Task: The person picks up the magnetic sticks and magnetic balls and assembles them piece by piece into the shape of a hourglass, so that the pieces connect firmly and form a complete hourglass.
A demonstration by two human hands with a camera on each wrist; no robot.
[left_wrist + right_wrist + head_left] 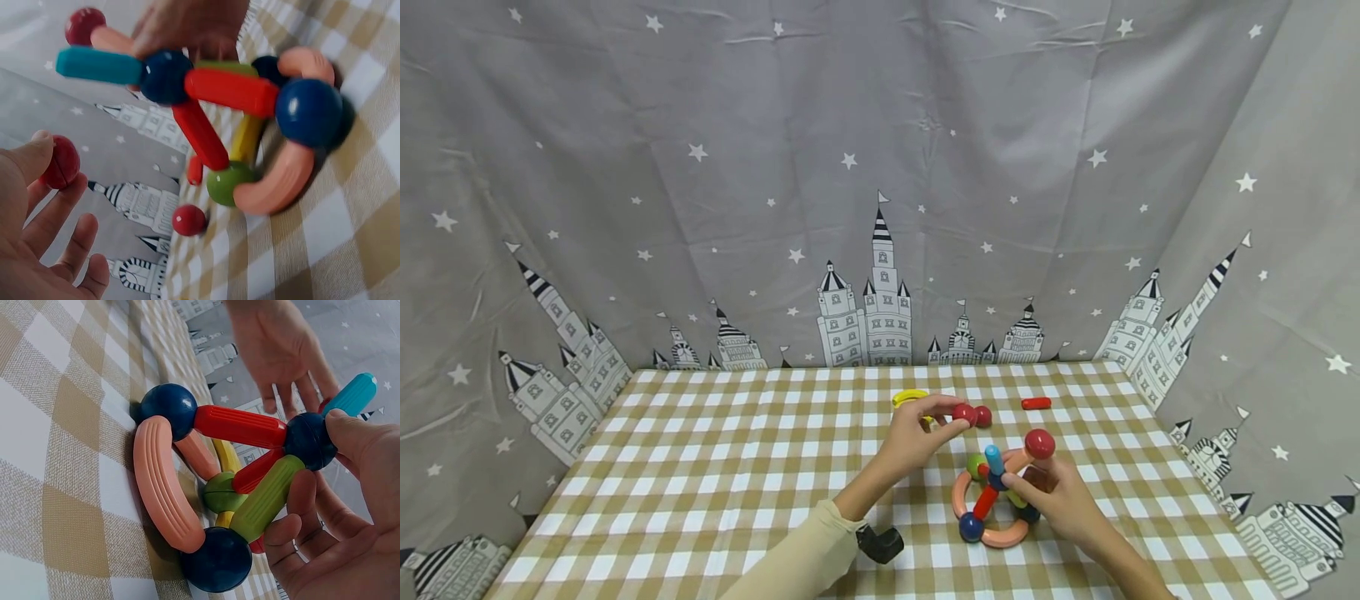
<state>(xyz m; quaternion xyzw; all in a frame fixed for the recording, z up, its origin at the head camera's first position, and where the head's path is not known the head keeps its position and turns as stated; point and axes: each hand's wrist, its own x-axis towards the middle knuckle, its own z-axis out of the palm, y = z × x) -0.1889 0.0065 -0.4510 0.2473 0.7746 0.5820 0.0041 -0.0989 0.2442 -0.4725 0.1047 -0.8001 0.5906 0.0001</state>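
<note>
Head view takes in a worktop [700, 467] under a brown-and-white checked cloth, with a multicoloured frame [986, 502] of smooth, plastic-looking rods and balls standing toward its right. From the bottom edge a beige sleeve [797, 550] slants up to the left hand [917, 437], poised beyond the frame's left side; the right forearm angles in from the lower right, its right hand [1067, 500] against the frame. Right thumb and fingers grip a glossy dark-blue ball joint [310, 441], though how far the rear fingers wrap is hard to tell. Thumb and fingertips of the left pinch a glossy red ball [62, 162], the lower fingers loosely spread. From the joint juts a ribbed cyan rod [353, 394], its tip bare. Bracing that joint firmly seems wise, since a sideways push could twist the rods; any ball meeting the tip should arrive gently, square-on.
</note>
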